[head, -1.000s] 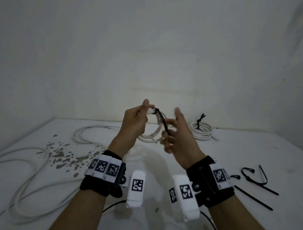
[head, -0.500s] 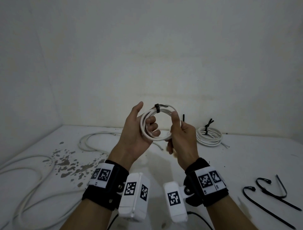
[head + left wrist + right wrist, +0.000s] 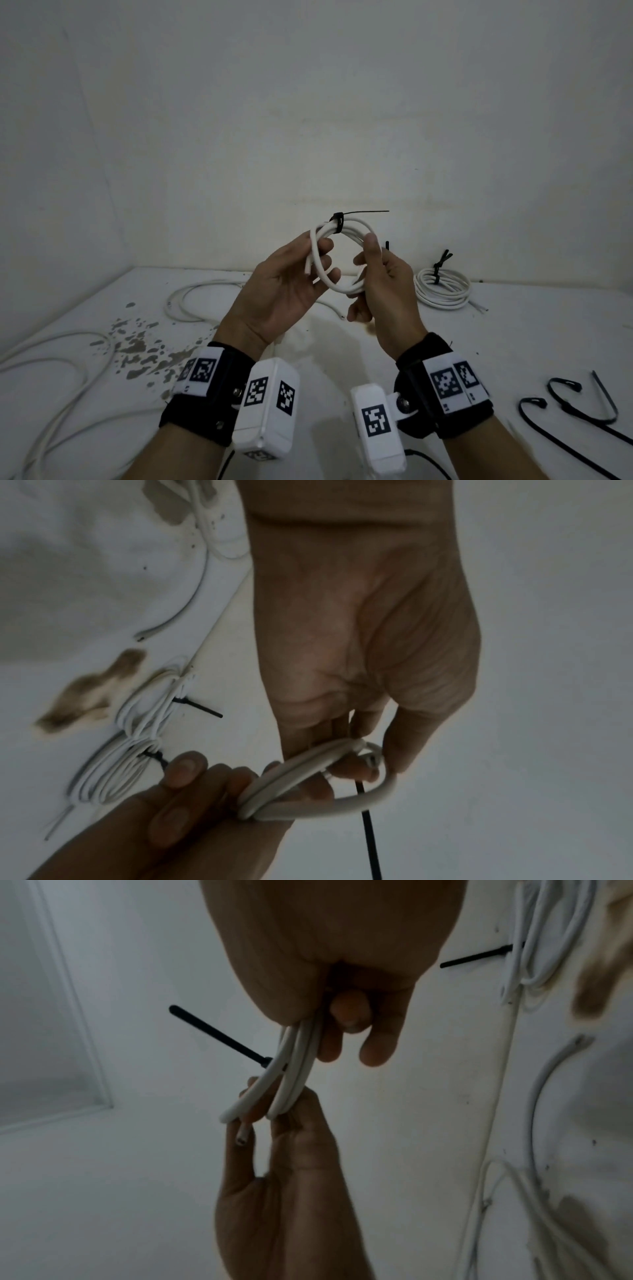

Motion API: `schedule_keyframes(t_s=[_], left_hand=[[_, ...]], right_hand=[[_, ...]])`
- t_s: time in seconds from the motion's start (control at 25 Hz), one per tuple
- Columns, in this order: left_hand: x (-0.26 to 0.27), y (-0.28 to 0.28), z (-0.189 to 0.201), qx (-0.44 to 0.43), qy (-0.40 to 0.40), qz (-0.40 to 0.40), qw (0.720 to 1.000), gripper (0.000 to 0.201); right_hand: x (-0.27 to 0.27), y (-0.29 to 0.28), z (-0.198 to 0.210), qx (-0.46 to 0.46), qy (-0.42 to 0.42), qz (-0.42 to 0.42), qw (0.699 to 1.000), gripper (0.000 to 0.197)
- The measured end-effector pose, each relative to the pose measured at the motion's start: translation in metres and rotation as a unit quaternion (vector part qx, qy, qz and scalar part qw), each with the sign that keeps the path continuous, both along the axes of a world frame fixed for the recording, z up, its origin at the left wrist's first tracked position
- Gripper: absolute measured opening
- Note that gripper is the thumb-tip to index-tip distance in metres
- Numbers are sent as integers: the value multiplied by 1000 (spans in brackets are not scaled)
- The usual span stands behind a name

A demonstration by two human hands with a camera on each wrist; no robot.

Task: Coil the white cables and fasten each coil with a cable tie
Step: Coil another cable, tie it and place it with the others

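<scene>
No readable words, brands or numbers are seen. Only black-and-white square code patterns are shown on the wristbands (image 3: 205, 371) and the white camera housings (image 3: 265, 394); these cannot be read.

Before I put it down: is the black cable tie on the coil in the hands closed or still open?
Closed: the black cable tie rings the white cable coil, tail through its head.

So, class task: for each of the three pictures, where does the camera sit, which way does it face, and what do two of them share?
Head: on the head, facing forward and down at the table; both hands and wristbands show.
Left wrist: along the left hand toward the coil.
Right wrist: along the right hand; the left hand shows below.
Shared: all three show the coil and its cable tie.
</scene>
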State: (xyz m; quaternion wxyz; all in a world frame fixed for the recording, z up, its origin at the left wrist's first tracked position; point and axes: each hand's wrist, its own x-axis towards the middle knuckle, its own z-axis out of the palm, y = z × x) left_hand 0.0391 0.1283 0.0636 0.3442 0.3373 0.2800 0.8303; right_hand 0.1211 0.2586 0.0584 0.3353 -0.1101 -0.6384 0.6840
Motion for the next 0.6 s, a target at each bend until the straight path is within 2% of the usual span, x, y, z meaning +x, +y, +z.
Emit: schedule_keyframes(t_s=[0.16,0.4,0.6], left_hand=[[3,6,8,-72,31,68,995,22],[1,9,3,-70,77,121,987,28],[1,16,-1,-132,95,245,956,25]], right_hand=[[4,6,2,76,52,-4,996,29],[6,6,2,129,103,-17,986,32],[4,-1,-3,160,102,-13,982,31]])
